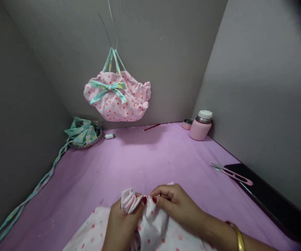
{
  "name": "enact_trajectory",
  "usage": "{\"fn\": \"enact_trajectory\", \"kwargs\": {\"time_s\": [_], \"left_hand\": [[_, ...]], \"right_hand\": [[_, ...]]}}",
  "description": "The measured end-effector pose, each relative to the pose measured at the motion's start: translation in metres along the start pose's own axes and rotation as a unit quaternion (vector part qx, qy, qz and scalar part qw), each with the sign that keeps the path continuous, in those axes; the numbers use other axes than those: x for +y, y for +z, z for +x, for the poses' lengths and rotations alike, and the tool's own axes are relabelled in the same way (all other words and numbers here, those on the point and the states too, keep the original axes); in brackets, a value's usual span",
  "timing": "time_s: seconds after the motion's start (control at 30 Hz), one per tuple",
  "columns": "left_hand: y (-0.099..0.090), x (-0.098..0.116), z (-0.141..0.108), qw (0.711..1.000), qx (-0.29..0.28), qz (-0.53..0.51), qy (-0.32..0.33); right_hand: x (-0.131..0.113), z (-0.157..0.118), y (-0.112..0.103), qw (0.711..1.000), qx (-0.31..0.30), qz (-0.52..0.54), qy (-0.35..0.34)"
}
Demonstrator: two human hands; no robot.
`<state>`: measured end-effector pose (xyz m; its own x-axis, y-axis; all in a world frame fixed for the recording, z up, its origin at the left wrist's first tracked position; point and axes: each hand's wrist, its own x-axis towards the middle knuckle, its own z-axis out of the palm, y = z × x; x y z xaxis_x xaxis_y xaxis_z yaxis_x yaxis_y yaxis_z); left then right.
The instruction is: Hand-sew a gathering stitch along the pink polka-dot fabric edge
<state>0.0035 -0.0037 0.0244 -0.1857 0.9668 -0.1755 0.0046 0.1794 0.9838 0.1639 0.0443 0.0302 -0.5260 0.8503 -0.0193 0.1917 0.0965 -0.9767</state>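
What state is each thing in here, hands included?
Left hand, pinching the cloth
Right hand, pinching the cloth
Dotted cloth, gathered at the fingertips
Hanging dotted piece, suspended
Teal bow, tied
Pink jar, white lid on
Small pink container, open-topped
Snips, blades apart
Thin red stick, lying flat
White spool, on its side
Basket, holding crumpled teal cloth

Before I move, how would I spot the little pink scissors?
On the purple cloth, find the long, glossy black slab beside the right-hand grey wall. The slim, pink-handled metal snips lie across its far end, blades pointing left over the cloth. Unlike the round pink jar with the white lid farther back, they have pointed silver blades.
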Motion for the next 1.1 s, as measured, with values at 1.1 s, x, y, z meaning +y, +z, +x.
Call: {"fn": "enact_trajectory", "kwargs": {"time_s": [1.1], "left_hand": [[0.0048,0.0005,0.0008,0.967,-0.02,-0.204,-0.154]], "right_hand": [[0.0094,0.0029,-0.0023,0.974,-0.049,0.212,0.056]]}}
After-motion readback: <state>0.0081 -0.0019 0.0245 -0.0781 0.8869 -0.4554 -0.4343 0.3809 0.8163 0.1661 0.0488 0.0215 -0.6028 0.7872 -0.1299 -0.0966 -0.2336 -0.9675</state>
